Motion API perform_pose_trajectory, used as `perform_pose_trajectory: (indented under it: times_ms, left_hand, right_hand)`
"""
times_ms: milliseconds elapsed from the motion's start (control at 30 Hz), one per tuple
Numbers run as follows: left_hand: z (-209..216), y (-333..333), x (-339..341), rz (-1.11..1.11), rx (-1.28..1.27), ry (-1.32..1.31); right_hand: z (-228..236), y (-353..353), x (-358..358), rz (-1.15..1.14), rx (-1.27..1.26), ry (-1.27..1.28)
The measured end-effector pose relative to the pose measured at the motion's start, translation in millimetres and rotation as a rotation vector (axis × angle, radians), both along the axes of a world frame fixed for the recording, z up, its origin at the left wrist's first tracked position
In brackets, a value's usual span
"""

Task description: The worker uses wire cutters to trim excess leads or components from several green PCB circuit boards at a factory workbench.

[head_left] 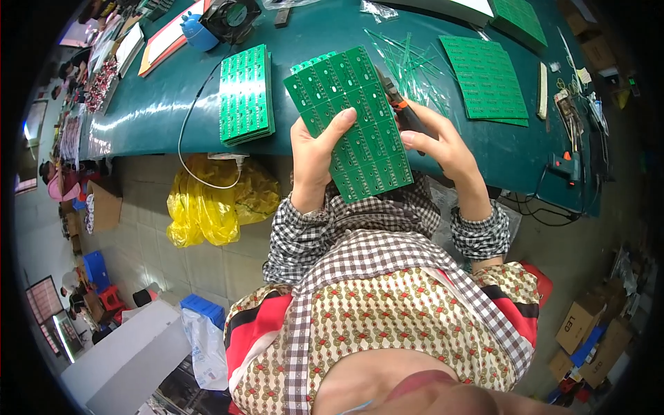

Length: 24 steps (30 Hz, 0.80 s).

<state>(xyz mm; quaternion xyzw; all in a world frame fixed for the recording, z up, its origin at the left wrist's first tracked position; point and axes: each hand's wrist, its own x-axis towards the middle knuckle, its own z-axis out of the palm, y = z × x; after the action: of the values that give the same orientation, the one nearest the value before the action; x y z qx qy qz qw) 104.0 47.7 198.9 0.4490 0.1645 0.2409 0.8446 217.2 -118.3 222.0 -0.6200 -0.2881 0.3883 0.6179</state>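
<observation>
My left hand (319, 149) is closed on a green circuit board panel (360, 131), its thumb lying across the face. The panel is tilted above the table's front edge. At its right edge my right hand (439, 142) grips a pair of pliers or cutters (401, 104) with dark jaws and orange-and-black handles. Those jaws are beside the panel's upper right edge; whether they touch it I cannot tell. Behind the panel's top left corner another green board (315, 63) peeks out. Thin green strips (408, 59) lie scattered on the table beyond my right hand.
A stack of green panels (245, 93) stands left on the green table (159, 117), more panels (484, 79) lie to the right. At the back are a black fan (232, 19) and a blue bottle (198, 33). A white cable (181, 149) hangs over the edge above a yellow bag (204, 200).
</observation>
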Motion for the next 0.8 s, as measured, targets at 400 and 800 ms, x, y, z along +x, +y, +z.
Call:
perform_pose_trajectory:
  times_ms: [400, 800]
  left_hand:
    - [-5.4, 1.5, 0.8, -0.035, 0.028, 0.086]
    - [-11.0, -8.4, 7.3, 0.074, 0.134, 0.114]
  right_hand:
    - [-13.0, -2.1, 5.5, -0.009, -0.131, -0.097]
    - [-24.9, 8.5, -4.0, -0.235, -0.240, -0.532]
